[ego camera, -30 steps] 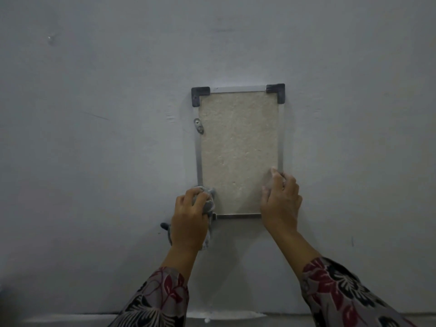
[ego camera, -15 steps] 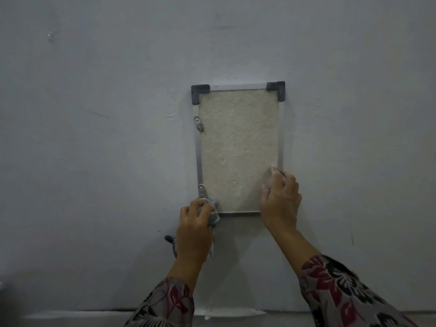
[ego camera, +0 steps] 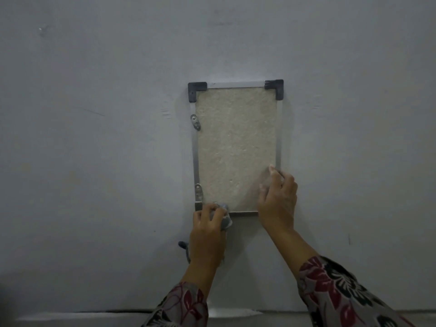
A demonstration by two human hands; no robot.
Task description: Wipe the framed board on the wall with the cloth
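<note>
A framed board hangs on the grey wall, with a beige textured panel, a thin metal frame and black corner caps at the top. My left hand is shut on a bunched grey cloth pressed against the frame's lower left corner and bottom edge. A tail of the cloth hangs out below and left of the hand. My right hand lies flat on the board's lower right corner, fingers spread over panel and frame, hiding that corner.
Two small metal brackets sit on the frame's left side, one high and one low. The bare grey wall surrounds the board. A pale ledge runs along the bottom of the view.
My left hand with the cloth has slid down from the left frame edge to the bottom left corner, uncovering the lower bracket. My right hand stays in place on the lower right corner.
</note>
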